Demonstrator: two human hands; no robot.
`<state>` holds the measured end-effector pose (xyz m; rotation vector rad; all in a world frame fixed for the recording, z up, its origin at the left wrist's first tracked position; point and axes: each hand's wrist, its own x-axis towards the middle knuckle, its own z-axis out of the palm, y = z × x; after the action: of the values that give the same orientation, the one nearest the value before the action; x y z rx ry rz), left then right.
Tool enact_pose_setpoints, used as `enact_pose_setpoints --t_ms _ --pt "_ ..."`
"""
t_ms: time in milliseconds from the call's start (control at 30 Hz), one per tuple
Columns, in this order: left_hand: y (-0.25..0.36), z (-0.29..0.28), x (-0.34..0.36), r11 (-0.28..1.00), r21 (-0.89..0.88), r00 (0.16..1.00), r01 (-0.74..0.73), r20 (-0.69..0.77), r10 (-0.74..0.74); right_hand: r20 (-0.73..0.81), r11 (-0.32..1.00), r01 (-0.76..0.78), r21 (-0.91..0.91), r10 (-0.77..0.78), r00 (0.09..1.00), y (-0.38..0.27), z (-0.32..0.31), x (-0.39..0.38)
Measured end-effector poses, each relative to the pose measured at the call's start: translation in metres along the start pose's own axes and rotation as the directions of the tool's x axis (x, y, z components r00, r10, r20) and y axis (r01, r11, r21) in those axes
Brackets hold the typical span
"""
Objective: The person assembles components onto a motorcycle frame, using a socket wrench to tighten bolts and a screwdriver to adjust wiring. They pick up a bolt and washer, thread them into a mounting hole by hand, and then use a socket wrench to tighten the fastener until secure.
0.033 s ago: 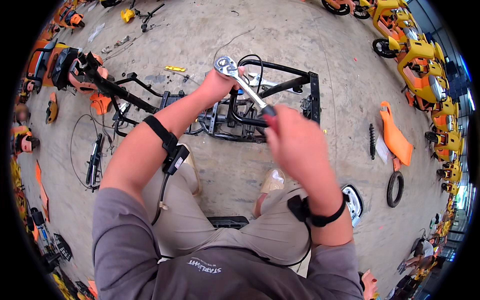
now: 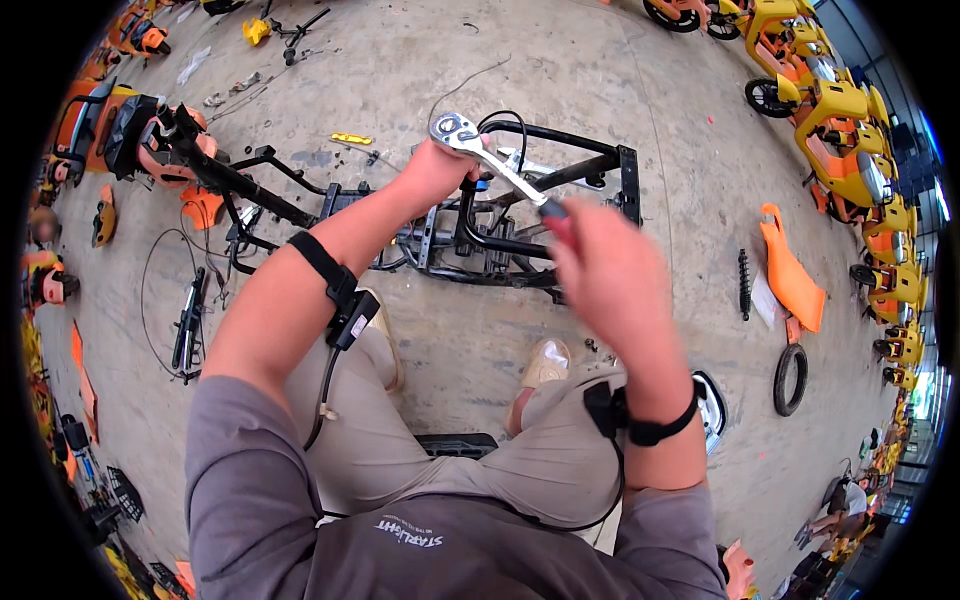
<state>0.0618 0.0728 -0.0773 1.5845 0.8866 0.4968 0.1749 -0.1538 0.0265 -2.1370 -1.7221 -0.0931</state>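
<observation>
A chrome ratchet wrench [image 2: 505, 172] with a red and black handle lies slantwise above a black tubular vehicle frame [image 2: 520, 245]. My right hand [image 2: 615, 270], smeared by motion, is closed round its handle. At the other end my left hand [image 2: 440, 172] is closed right under the round ratchet head. That head hides some of the left fingers, and whatever sits below it cannot be seen. A small blue part [image 2: 481, 185] shows beside the left fingertips. Behind the wrench shaft, a silver metal piece [image 2: 545, 168] lies within the frame.
A yellow-handled tool [image 2: 350, 138] lies beyond the frame. To the right are a spring shock absorber [image 2: 744, 284], an orange panel [image 2: 790, 270] and a black tyre [image 2: 790, 380]. A fork-like part [image 2: 188, 325] lies left. Yellow scooters [image 2: 835, 125] line the right side.
My right hand has moved a little right and away from me, swinging the wrench handle with it. The left hand stays at the ratchet head.
</observation>
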Motion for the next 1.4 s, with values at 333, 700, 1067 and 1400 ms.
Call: enact_pose_setpoints --t_ms 333,700,1067,1400 --pt "0.001 -0.004 -0.003 0.999 0.014 1.0 -0.03 -0.002 0.03 0.021 0.998 0.024 -0.061 -0.022 1.0 0.018 0.017 0.012" --pt "-0.002 -0.004 0.0 1.0 -0.001 0.998 0.01 0.06 -0.01 -0.171 0.995 -0.078 -0.054 0.068 0.983 0.047 0.009 0.034" --pt "-0.001 0.007 -0.006 0.99 -0.088 0.987 -0.108 -0.127 0.096 0.129 0.999 0.007 -0.043 -0.001 0.992 -0.026 0.017 -0.016" --pt "0.0 0.003 0.001 0.996 -0.051 0.997 -0.078 -0.013 0.077 -0.086 0.993 -0.091 -0.076 0.085 0.993 0.059 0.007 0.033"
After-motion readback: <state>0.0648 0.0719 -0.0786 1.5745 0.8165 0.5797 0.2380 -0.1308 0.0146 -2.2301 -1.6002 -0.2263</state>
